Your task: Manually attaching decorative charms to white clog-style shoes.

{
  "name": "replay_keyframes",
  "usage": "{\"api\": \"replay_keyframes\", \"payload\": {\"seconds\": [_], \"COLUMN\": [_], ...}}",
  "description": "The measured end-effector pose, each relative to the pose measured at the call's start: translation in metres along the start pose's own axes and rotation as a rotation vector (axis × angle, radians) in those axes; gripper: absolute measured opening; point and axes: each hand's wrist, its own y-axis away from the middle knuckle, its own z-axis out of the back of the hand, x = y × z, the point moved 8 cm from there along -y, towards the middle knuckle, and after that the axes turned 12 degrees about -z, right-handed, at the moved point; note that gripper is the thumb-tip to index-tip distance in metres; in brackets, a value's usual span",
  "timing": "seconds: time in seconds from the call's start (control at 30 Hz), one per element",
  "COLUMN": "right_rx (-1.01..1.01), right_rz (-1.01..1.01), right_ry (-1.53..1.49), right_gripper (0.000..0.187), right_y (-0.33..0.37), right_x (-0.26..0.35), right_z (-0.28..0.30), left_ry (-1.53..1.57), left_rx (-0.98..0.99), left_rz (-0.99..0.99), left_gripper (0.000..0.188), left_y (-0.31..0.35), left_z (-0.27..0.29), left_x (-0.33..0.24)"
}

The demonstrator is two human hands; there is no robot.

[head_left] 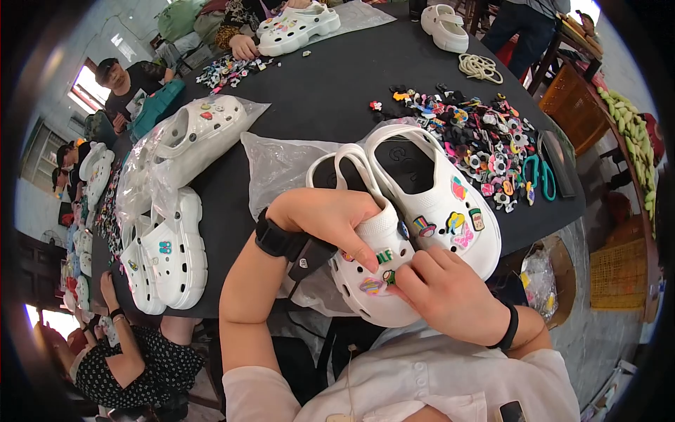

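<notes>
Both hands are on a white clog (pixel 383 309) held toe toward me at the table's near edge. My left hand (pixel 327 214) reaches into the foot opening, its thumb pressing on the upper beside green letter-shaped charms (pixel 383 256). My right hand (pixel 446 288) is closed, fingertips pinching at a small green charm (pixel 390 277) on the toe; the fingers partly hide it. A pastel striped charm (pixel 371 285) sits on the toe as well. Touching this shoe on the right is a second white clog (pixel 485 250), with several colourful charms on its upper. A clear plastic bag (pixel 271 165) lies beneath.
Loose charms (pixel 485 141) are heaped at the right, beside teal-handled scissors (pixel 540 176). Bagged white clogs (pixel 218 126) and another pair (pixel 186 267) stand at the left. Across the black table (pixel 316 91), a person's hand (pixel 244 47) rests by white clogs (pixel 299 28). Cream cord (pixel 480 68) lies far right.
</notes>
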Motion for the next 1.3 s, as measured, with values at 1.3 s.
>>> {"api": "replay_keyframes", "payload": {"seconds": [1.3], "right_rx": [-0.095], "right_rz": [-0.223], "right_ry": [-0.425], "right_gripper": [0.022], "right_y": [0.011], "right_x": [-0.026], "right_z": [0.018], "left_ry": [-0.041], "left_rx": [0.037], "left_rz": [-0.086], "left_gripper": [0.037], "left_y": [0.001], "left_z": [-0.003], "left_x": [0.004]}}
